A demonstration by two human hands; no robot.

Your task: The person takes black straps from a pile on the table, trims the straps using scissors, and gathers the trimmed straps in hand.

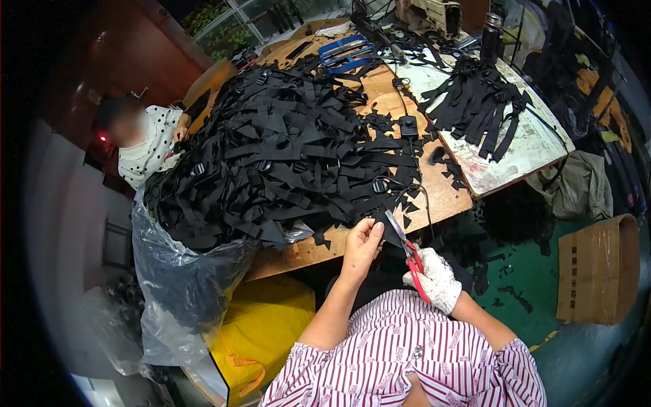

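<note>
My bare left hand (pixel 363 248) pinches a black strap (pixel 390 233) just off the front edge of the wooden table (pixel 447 193). In my right hand (pixel 437 279), which wears a white glove, are red-handled scissors (pixel 413 256). Their blades point up and left and lie against the strap beside my left fingers. A large heap of black straps (pixel 285 142) with some buckles covers much of the table beyond my hands. One black buckle (pixel 380 185) lies just above the strap.
Another person (pixel 146 139) is at the heap's left side. A white board (pixel 491 173) bears more straps and a dark bottle (pixel 491 37). Blue tray (pixel 344 53) at the back; plastic bag (pixel 183 278) and yellow bag (pixel 271 325) at lower left; cardboard box (pixel 597 271) at right.
</note>
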